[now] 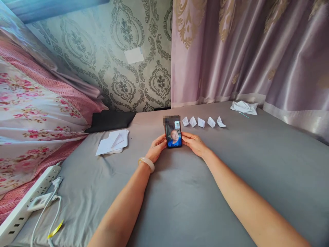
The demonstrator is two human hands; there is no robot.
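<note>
Upright between my two hands is a smartphone point(173, 134), its lit screen turned towards me and showing a video call with a person in blue. My left hand point(157, 147), with a pale bangle point(147, 164) at the wrist, grips the phone's left edge. On the opposite edge, my right hand point(194, 143) pinches the phone with thumb and fingers. Just behind my right hand stand several small folded white paper pieces point(201, 122) in a row. Whether the phone's lower edge touches the grey sheet point(185, 192) I cannot tell.
White paper sheets point(104, 146) lie at left, near a black folded item point(110, 120). More crumpled white paper point(244, 107) rests at the far right. A power strip point(33, 195) with a plugged-in charger point(41, 201) and white cables runs along the left. Curtains point(218, 51) hang behind.
</note>
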